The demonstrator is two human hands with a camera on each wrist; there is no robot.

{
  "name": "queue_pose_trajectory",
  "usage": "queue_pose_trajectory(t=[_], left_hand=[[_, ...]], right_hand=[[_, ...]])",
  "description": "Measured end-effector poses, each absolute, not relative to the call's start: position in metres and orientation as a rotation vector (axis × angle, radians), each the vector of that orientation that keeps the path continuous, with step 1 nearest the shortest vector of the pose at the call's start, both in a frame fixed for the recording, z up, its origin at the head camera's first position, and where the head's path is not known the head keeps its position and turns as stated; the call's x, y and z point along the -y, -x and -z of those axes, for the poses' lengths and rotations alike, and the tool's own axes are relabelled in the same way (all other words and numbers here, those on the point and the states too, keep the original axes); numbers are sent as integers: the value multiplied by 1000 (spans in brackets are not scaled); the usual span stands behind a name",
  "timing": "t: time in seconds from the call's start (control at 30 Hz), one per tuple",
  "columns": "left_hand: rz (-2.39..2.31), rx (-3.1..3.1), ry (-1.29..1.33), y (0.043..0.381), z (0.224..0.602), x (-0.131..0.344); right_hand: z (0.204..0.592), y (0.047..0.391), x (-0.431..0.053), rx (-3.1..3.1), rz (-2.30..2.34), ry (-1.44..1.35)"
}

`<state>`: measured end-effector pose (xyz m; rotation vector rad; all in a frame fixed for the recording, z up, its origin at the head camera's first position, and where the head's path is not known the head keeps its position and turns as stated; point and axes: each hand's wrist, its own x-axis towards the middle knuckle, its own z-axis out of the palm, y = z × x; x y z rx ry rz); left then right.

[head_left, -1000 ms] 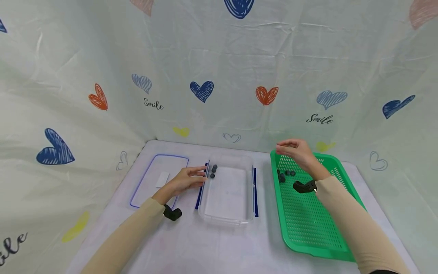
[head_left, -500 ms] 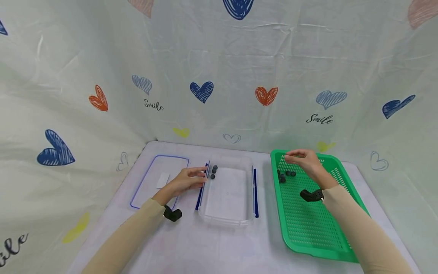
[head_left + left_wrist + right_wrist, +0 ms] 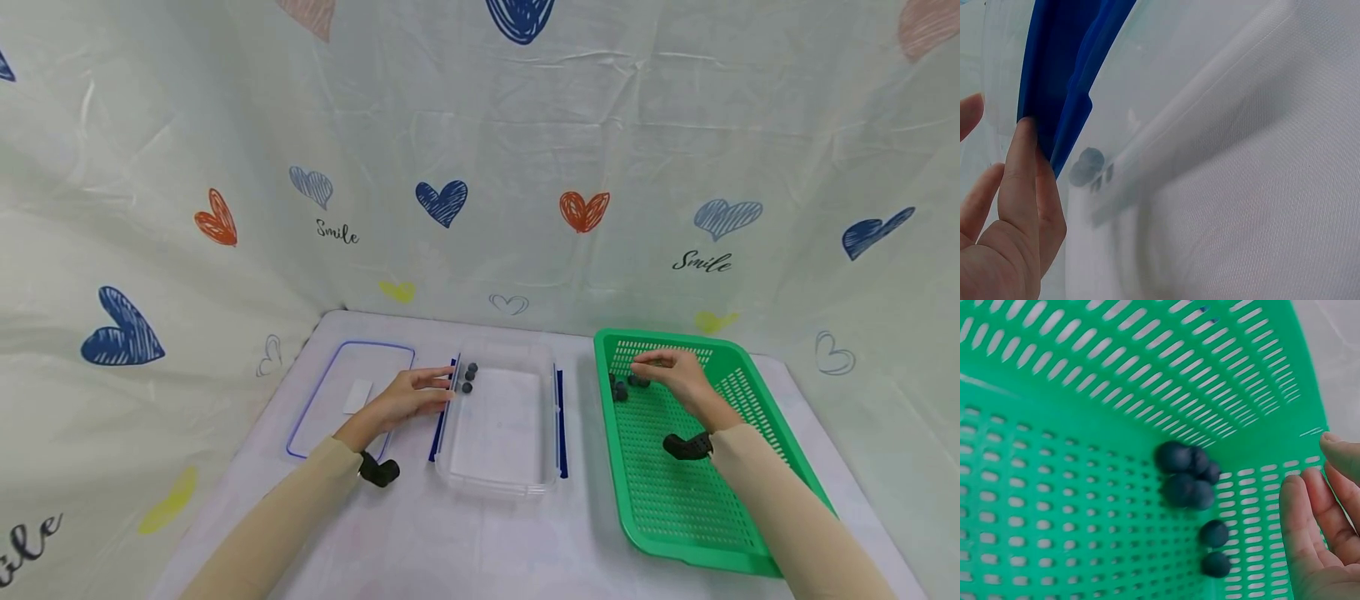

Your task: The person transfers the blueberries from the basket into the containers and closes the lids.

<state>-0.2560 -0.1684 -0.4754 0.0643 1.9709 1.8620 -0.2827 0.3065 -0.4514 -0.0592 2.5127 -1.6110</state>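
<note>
My left hand point(image 3: 408, 396) is at the left side of a clear plastic box point(image 3: 498, 485), its fingers extended. In the left wrist view, fingertips touch the box's blue side latch point(image 3: 1054, 81), with the thumb apart. Three dark round blueberries point(image 3: 467, 387) lie inside the box near its far left corner. My right hand point(image 3: 675, 377) is over the far end of a green basket point(image 3: 628, 517), above several blueberries point(image 3: 1215, 533). In the right wrist view its thumb and fingers are apart, loosely bent, with nothing between them.
A clear lid point(image 3: 326, 429) with a blue rim lies left of the box, with a white rectangle point(image 3: 357, 396) on it. Another blue latch point(image 3: 562, 425) spreads from the box's right side. A patterned curtain point(image 3: 510, 133) stands behind the white table point(image 3: 450, 550).
My right hand has moved right and lowered toward the blueberries in the far end of the basket. The left hand stays at the box's side.
</note>
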Motion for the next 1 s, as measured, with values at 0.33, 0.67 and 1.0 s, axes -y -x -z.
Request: queue_pose_trajectory(t=[0.33, 0.67, 1.0], left_hand=[[-1872, -1961, -72, 256, 475, 169], [-1876, -1953, -75, 255, 475, 168], [-1877, -1958, -80, 255, 476, 169]], right_hand=[[468, 278, -309, -2512, 1594, 52], [480, 276, -307, -2518, 1564, 22], [494, 279, -306, -2583, 1511, 25]])
